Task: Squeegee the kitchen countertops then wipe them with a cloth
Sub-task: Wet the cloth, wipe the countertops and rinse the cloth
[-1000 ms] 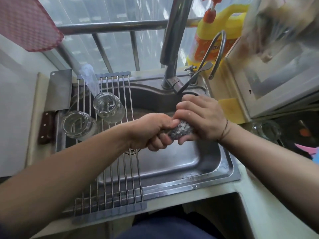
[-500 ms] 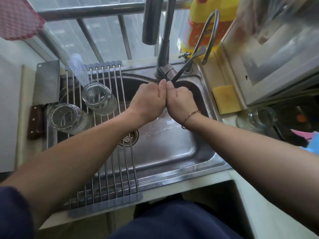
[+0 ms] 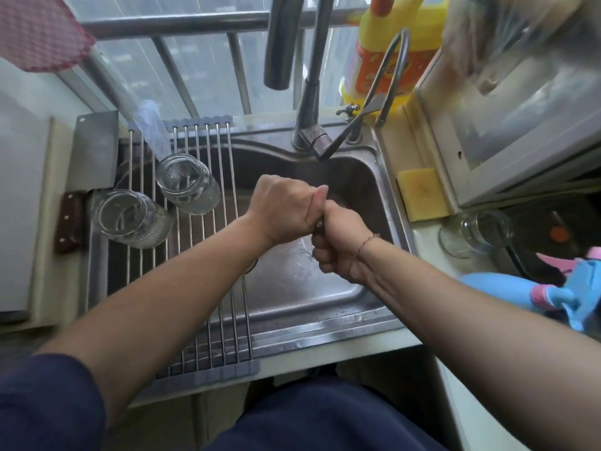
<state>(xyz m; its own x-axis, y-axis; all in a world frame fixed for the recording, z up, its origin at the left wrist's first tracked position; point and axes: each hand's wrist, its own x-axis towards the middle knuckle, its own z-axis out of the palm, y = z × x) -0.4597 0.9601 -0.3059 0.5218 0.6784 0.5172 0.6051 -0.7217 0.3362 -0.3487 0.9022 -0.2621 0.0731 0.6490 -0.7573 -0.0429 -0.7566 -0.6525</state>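
Both fists clenched tight & pressed together over sink basin [image 3: 325,288]. Left hand [image 3: 283,213] above/behind, right hand [image 3: 338,242] just below & nearer camera, knuckles touching. Only a dark sliver showing at the seam between them, prob. the cloth [image 3: 319,225], wrung into a short roll; too little visible to be sure. Long axis of that roll looks to run fist to fist, slanting down toward right hand. Neither hand nearer: both on it.

Outward: wet basin floor directly under grip, faucet [image 3: 312,92] base just behind, lever angled right. Roll-up rack [image 3: 208,255] covers sink's left part, w/ two glass jars [image 3: 187,187] lying on it, close to left forearm. Cleaver [image 3: 96,148] at far left edge. Yellow sponge [image 3: 422,193] on ledge right of basin, another glass [image 3: 471,232] past it, blue spray bottle [image 3: 520,291] near right forearm.

Judgement: wringing step, wipe not yet begun. Open room mostly toward front rim & countertop [image 3: 487,402] strip at lower right; left side crowded, so lift up & swing right.
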